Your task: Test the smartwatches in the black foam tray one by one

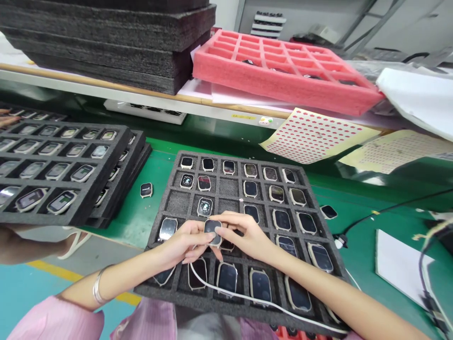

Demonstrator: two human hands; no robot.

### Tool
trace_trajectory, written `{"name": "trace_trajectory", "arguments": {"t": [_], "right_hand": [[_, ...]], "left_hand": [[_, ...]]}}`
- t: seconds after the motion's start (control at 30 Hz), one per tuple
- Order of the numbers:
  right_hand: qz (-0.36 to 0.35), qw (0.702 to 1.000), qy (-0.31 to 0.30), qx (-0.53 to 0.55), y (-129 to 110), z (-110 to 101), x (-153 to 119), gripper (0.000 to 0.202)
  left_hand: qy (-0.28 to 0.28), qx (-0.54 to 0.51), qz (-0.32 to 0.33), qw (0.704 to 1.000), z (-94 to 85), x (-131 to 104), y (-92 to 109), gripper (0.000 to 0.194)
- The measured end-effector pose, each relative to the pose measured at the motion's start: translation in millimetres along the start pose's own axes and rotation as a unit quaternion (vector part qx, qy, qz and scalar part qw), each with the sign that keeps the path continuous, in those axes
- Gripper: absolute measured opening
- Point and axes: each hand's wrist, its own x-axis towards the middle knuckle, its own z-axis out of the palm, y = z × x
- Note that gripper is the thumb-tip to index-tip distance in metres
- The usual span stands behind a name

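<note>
Watch (211, 226) screen up, long axis roughly fore-and-aft.

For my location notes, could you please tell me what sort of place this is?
Probably an electronics workshop or factory: a black foam tray holds rows of strapless watches, stacked trays stand nearby, and a red tray sits on a shelf.

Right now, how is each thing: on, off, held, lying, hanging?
Held watch: screen dark
Left hand: holding that watch
Right hand: also holding, thumb on its screen
Middle tray: partly filled
Watch left of tray: lying, white mark on screen
Watch right of tray: lying, screen dark
White cable: slack
Dotted sheet: hanging down
</note>
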Motion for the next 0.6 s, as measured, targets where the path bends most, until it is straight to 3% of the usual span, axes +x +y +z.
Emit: {"name": "trace_trajectory", "arguments": {"t": [0.13, 0.37, 0.6], "right_hand": [[-0.005, 0.996, -0.039, 0.085, 3, -5, 1, 0.029], [-0.102, 0.980, -0.102, 0.138, -2, -8, 2, 0.028], [-0.177, 0.975, -0.046, 0.129, -3, 6, -1, 0.027]], "left_hand": [[-0.008, 0.027, 0.016, 0.999, -1.6, -3, -3, 0.023], [-0.066, 0.089, 0.041, 0.993, -7.2, -6, -6, 0.035], [-0.090, 0.071, 0.022, 0.993, -10.8, -8, -8, 0.034]]}}
